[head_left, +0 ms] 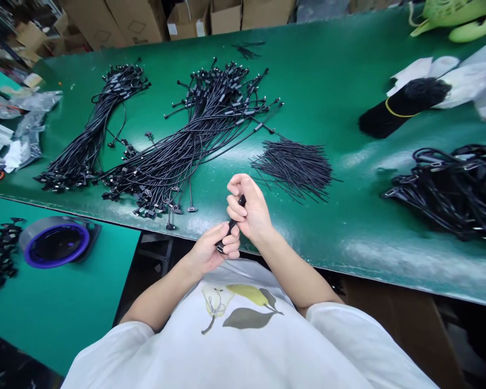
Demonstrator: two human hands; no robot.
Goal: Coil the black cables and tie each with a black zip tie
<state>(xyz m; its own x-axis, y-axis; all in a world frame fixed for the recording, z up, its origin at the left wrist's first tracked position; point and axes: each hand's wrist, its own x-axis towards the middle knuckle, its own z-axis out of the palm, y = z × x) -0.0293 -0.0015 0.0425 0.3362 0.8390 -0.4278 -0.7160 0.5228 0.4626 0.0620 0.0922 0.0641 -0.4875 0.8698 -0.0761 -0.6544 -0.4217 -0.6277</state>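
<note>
Close to my chest, at the near edge of the green table (pixel 332 81), both hands hold one short black cable (pixel 231 223). My right hand (pixel 249 208) is closed in a fist round its upper part. My left hand (pixel 214 248) is closed round its lower end, where a small connector shows between the fingers. Just beyond my hands lies a big loose pile of black cables with connectors (pixel 186 146). A fan of thin black ties (pixel 295 167) lies to the right of my right hand.
A second cable bundle (pixel 93 129) lies far left. At right are a heap of coiled black cables (pixel 457 189), a banded black bundle (pixel 400 105) and white bags (pixel 465 75). A tape roll (pixel 54 243) rests on the lower left table. Cardboard boxes (pixel 186 19) stand behind.
</note>
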